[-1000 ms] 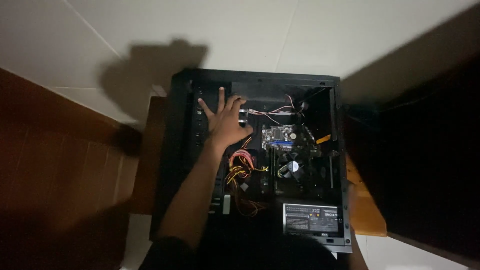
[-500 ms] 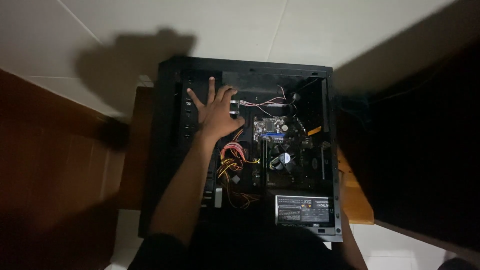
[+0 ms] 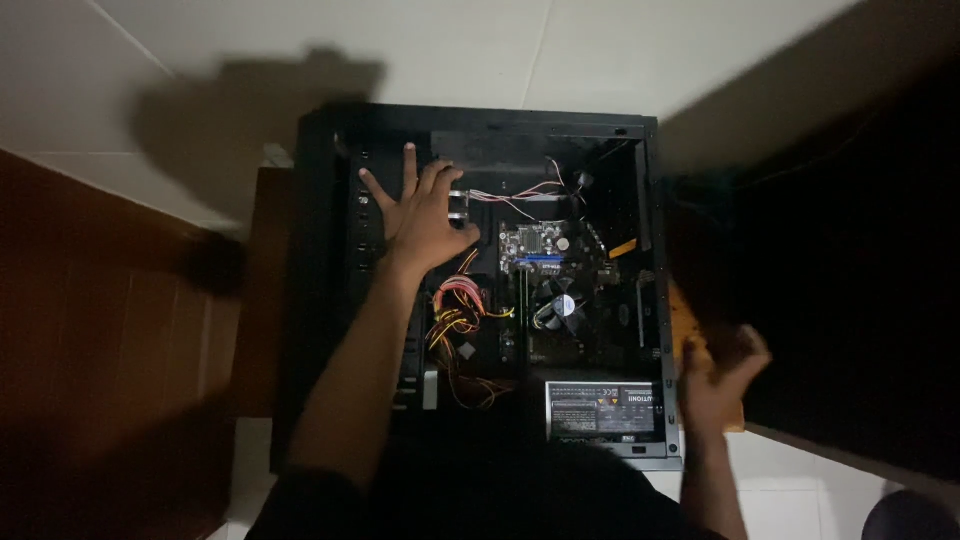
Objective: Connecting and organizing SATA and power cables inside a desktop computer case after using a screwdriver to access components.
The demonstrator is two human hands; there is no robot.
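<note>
An open black computer case is seen from above, laid on its side on a wooden stool; the left hand is placed flat inside it, fingers spread wide, nothing being held. The palm is pressed on the dark inner panel near the case's far corner; just right of the fingertips a small silver drive is found, touching or nearly touching the thumb side. Below the left wrist a bundle of red, yellow and orange cables is coiled; to the right of the hand the motherboard is mounted, with a round cooler fan beside it. The right hand is blurred at the case's outer right edge, fingers loosely opened; whether the wooden edge beneath it is gripped cannot be told. Just left of that hand the grey power supply is seated in the near corner of the case.
</note>
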